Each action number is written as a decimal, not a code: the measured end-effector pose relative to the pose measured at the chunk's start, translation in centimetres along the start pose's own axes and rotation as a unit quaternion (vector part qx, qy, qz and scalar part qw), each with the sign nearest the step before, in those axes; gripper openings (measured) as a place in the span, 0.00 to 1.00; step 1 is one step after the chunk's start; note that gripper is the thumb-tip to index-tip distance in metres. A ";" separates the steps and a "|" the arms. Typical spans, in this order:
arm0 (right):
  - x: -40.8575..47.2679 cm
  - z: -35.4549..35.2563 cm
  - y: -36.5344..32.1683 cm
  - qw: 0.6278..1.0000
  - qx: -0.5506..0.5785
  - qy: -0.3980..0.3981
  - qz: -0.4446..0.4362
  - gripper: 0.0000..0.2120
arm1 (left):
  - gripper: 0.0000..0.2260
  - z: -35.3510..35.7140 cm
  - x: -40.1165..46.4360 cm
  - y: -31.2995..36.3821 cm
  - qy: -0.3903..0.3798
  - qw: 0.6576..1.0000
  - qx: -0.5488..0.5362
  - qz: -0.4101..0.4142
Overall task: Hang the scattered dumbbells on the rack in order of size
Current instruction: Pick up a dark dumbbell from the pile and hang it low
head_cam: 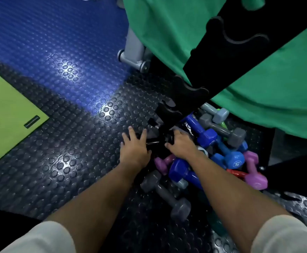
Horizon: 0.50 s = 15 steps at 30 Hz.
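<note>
A black rack (194, 99) with notched slots runs diagonally from the top right down to the floor. At its foot lies a pile of dumbbells: blue (203, 133), grey (222, 128), light blue marked 5 (234, 159), pink (254, 178), purple (162, 162) and red (238, 173). Another grey dumbbell (167, 195) lies nearer me. A black dumbbell (157, 142) sits at the rack's base between my hands. My left hand (134, 146) rests on its left end with fingers spread. My right hand (181, 143) curls over its right end.
A lime green mat (7, 110) lies at the left on the dark studded floor (67, 170), with blue studded flooring (48, 33) beyond. A grey machine leg with a wheel (134, 55) stands behind the rack. Green cloth (258, 84) hangs at the right.
</note>
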State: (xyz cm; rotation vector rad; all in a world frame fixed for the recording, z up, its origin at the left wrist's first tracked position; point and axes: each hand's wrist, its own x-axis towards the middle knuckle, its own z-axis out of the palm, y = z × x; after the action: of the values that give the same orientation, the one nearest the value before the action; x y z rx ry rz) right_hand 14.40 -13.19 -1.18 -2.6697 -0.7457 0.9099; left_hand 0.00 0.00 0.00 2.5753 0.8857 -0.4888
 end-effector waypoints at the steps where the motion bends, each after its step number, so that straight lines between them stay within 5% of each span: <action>1: 0.4 0.2 0.0 1.000 0.005 -0.004 0.006 0.36 | 0.40 -0.2 0.3 -0.2 -0.009 1.000 -0.014 -0.020; 5: 1.2 0.3 -0.2 0.999 -0.001 -0.031 0.039 0.43 | 0.40 0.0 1.1 -0.9 0.022 0.998 -0.050 -0.040; 9: 1.7 -0.1 -0.5 0.997 0.033 -0.034 0.053 0.47 | 0.28 -0.1 1.1 -0.3 0.049 0.996 -0.063 -0.041; 15: 0.8 -0.2 -1.3 0.996 0.062 -0.004 0.060 0.45 | 0.24 0.2 0.1 -0.9 0.049 0.996 -0.066 -0.030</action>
State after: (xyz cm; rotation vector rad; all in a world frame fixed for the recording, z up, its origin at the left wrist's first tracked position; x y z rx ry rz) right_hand 14.61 -11.69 -0.98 -2.6250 -0.5174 0.9638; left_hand -0.51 0.58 -0.47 2.4765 0.9977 -0.3114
